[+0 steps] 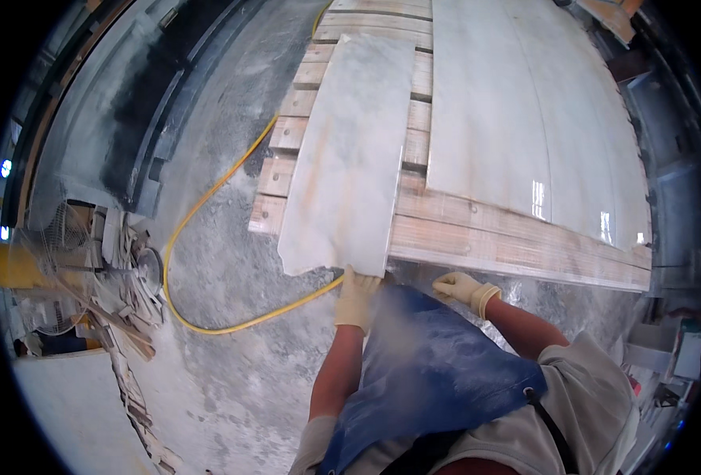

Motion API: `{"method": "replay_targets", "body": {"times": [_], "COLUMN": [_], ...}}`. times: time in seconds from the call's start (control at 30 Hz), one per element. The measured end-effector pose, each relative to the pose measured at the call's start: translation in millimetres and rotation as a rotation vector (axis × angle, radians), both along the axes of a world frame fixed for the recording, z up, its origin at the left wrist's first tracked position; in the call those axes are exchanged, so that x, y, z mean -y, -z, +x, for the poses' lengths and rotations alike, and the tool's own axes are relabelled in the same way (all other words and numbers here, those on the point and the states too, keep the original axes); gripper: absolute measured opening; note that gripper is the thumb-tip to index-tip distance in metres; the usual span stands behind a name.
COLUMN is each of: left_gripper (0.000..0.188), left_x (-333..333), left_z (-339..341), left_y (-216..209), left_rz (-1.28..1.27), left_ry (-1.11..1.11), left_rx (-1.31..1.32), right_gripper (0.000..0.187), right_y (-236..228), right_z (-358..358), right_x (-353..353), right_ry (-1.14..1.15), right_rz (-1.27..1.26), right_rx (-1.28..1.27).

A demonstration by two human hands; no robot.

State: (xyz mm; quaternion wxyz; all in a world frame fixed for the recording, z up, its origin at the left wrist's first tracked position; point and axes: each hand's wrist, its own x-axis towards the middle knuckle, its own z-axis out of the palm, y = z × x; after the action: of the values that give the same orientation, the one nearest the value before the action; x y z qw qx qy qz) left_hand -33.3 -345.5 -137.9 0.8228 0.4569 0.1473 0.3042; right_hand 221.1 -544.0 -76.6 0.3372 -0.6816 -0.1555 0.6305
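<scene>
A long narrow slab of pale marble [350,150] lies on a wooden plank table [493,237], its near end jutting over the table's front edge. My left hand [357,297], in a cream glove, grips that near end from below. My right hand [463,288], also gloved, hovers just under the table's front edge, fingers curled, holding nothing I can see. A dusty blue apron [430,364] hangs below both hands.
Two wide polished marble slabs [525,111] cover the right part of the table. A yellow hose [208,198] loops over the dusty concrete floor at left. A fan [53,237] and a heap of stone offcuts [125,293] sit at far left.
</scene>
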Motion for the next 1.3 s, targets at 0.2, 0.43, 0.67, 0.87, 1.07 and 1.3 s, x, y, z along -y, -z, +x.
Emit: {"method": "replay_targets", "body": {"times": [0.2,0.43,0.67,0.87,1.07,1.3], "left_gripper": [0.051,0.061,0.062,0.072,0.081,0.081], "left_x": [-18,-43,-46,-35,25,106], "left_z": [19,52,-59,-206,-357,-352], "left_y": [24,-74,-101,-132,-36,-59], "left_rz": [0.318,-0.958,-0.700,-0.381,-0.746,-0.868], "left_ry": [0.057,-0.274,-0.241,-0.306,-0.688,-0.961], "left_rx": [-0.583,-0.400,-0.599,-0.702,-0.639,-0.877], "right_gripper": [0.037,0.040,0.040,0.036,0.042,0.064], "right_y": [-19,-13,-20,-43,-53,-7], "right_z": [8,5,-30,-72,-58,80], "right_x": [-56,-35,-41,-90,-166,-279], "right_ry": [0.062,0.013,-0.075,-0.021,-0.052,-0.047], "right_rz": [0.000,-0.066,-0.095,0.033,0.115,0.276], "right_rx": [-0.021,0.134,0.247,0.211,0.567,1.052]}}
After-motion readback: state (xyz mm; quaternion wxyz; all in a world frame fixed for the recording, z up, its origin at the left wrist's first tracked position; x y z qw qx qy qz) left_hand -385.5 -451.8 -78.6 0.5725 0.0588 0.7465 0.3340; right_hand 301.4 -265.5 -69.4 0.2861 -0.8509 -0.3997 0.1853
